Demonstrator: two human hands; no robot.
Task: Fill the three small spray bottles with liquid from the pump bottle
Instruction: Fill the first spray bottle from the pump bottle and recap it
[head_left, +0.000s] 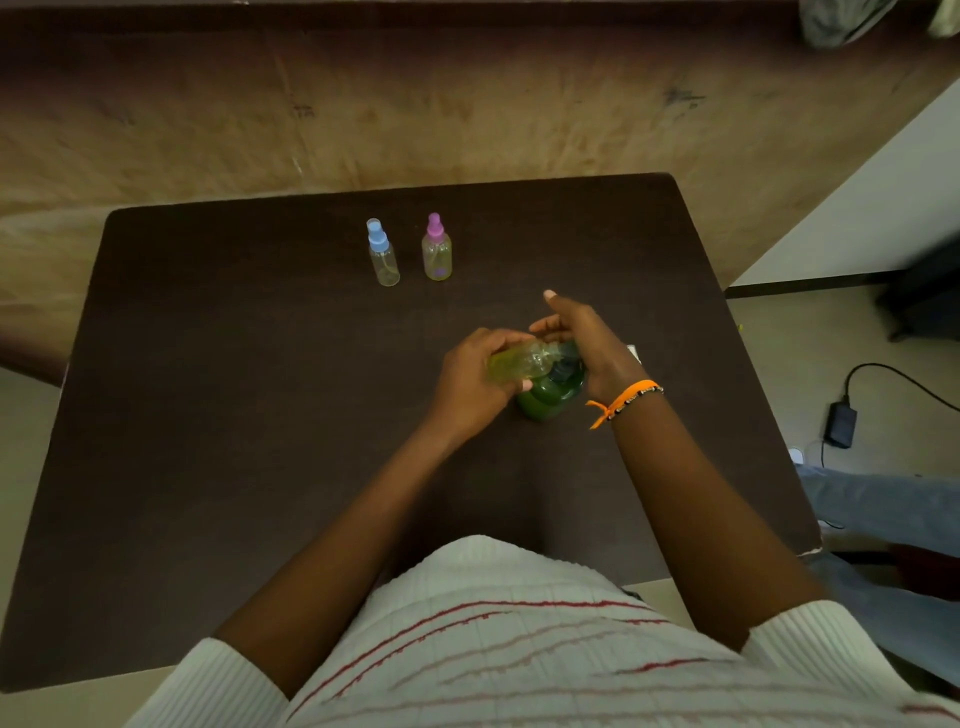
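Yellowish bottle (519, 364) tilted against green pump bottle (548, 397).

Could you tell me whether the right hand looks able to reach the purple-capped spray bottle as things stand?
Probably yes: the right hand rests atop the green pump bottle, with bare table between it and the purple-capped spray bottle.

One head-worn camera looks steeply down and forward over the person's chest onto a dark table (208, 415), near enough that both forearms fill the lower frame; floor shows at three o'clock, wall at twelve.
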